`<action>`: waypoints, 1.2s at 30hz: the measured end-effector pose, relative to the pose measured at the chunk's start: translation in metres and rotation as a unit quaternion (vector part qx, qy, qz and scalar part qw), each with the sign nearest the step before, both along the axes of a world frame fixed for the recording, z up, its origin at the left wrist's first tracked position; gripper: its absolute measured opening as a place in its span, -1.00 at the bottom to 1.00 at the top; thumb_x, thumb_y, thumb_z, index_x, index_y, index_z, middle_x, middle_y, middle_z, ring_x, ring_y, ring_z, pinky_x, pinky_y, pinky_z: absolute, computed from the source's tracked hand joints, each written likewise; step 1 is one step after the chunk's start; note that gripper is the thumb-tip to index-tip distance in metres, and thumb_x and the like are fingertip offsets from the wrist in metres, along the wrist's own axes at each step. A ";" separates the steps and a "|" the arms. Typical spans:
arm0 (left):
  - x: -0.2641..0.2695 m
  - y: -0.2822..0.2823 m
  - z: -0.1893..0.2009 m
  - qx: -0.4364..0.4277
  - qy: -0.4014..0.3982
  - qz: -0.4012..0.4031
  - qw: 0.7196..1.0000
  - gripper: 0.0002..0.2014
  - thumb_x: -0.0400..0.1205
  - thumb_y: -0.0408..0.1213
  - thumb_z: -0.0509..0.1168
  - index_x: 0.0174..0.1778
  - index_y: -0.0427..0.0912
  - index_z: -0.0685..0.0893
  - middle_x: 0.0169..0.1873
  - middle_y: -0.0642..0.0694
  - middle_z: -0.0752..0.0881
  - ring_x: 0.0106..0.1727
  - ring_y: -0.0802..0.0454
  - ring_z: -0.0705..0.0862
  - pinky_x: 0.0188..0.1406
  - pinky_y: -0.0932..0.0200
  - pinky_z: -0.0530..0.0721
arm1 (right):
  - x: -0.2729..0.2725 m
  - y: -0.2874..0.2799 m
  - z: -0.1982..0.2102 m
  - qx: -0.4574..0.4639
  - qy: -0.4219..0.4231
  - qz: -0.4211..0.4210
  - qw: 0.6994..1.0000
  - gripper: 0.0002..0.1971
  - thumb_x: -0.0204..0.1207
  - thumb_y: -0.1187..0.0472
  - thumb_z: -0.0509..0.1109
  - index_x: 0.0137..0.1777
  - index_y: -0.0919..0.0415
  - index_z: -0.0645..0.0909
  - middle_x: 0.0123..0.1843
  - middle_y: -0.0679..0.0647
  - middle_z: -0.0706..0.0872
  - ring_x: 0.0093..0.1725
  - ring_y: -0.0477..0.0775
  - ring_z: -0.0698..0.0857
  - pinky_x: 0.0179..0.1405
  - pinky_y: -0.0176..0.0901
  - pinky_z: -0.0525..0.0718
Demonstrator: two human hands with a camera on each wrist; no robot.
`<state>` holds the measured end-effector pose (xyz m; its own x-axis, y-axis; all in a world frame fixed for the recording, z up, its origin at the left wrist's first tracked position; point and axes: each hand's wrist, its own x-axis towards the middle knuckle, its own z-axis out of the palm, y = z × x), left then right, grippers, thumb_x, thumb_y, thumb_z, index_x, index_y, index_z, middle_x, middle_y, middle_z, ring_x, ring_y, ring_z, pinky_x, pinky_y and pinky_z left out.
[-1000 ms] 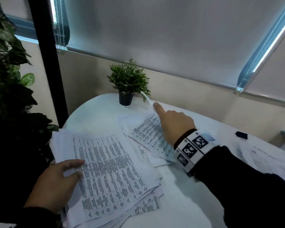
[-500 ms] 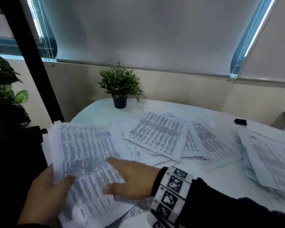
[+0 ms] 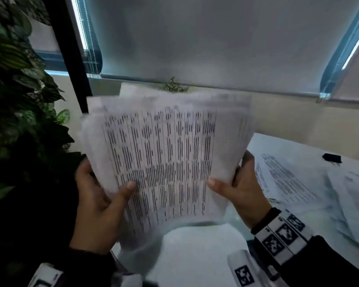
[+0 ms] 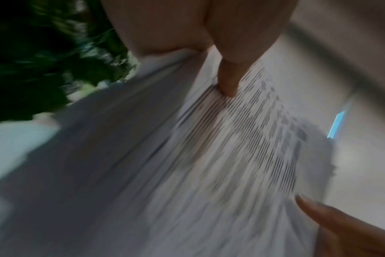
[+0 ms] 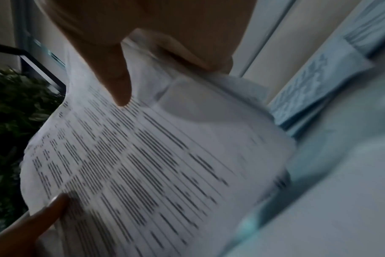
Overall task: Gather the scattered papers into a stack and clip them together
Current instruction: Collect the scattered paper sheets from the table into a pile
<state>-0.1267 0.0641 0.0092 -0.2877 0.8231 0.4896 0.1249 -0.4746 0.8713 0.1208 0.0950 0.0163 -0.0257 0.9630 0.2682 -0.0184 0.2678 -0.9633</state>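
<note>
A loose bundle of printed papers stands nearly upright above the white table, held between both hands. My left hand grips its left edge, thumb on the printed front. My right hand grips the right edge the same way. In the left wrist view the left thumb presses the sheets. The right wrist view has the right thumb on the bundle. More printed papers lie scattered on the table to the right. A small black clip lies at the far right.
A large leafy plant fills the left side beside a black post. The small potted plant peeks over the bundle's top. Window blinds hang behind the table.
Both hands have lifted the left pile off the table and stood it upright. Earlier the right hand reached to far sheets, then came back onto the pile.
</note>
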 end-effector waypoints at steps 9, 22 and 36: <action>0.005 0.000 -0.026 -0.111 -0.022 -0.054 0.992 -0.67 0.58 -0.43 0.35 0.09 0.14 0.60 -0.06 0.42 0.77 0.03 0.44 0.71 -0.12 0.31 0.70 | -0.004 -0.010 -0.038 -0.134 -0.053 -0.006 0.989 -0.43 0.26 0.33 0.38 0.21 -0.15 0.34 0.19 0.02 0.69 0.20 0.05 0.69 0.30 0.18 0.62; 0.057 -0.007 -0.039 -0.189 0.140 -0.197 0.952 -0.70 0.44 -0.12 0.54 -0.08 0.39 0.65 -0.20 0.17 0.74 -0.23 0.09 0.74 -0.27 0.38 0.63 | 0.161 -0.044 0.033 -0.042 -0.089 -0.213 0.972 -0.71 0.34 0.48 0.45 0.00 0.15 0.62 -0.10 0.09 0.77 -0.12 0.11 0.71 -0.08 0.06 0.64; 0.103 0.037 -0.014 -0.198 0.434 -0.253 0.842 -0.82 0.56 -0.12 0.40 -0.09 0.35 0.62 -0.21 0.22 0.75 -0.24 0.29 0.72 -0.24 0.36 0.61 | 0.406 -0.092 -0.014 -0.407 -0.404 -0.423 0.701 -0.32 0.44 0.45 0.45 0.56 0.31 0.31 0.62 0.25 0.27 0.57 0.28 0.29 0.51 -0.02 0.22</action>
<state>-0.0240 0.1015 -0.0047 0.4735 0.8808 -0.0065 0.6648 -0.3525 0.6587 0.5272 0.0031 0.0018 0.8209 0.5506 -0.1515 0.4556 -0.7913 -0.4077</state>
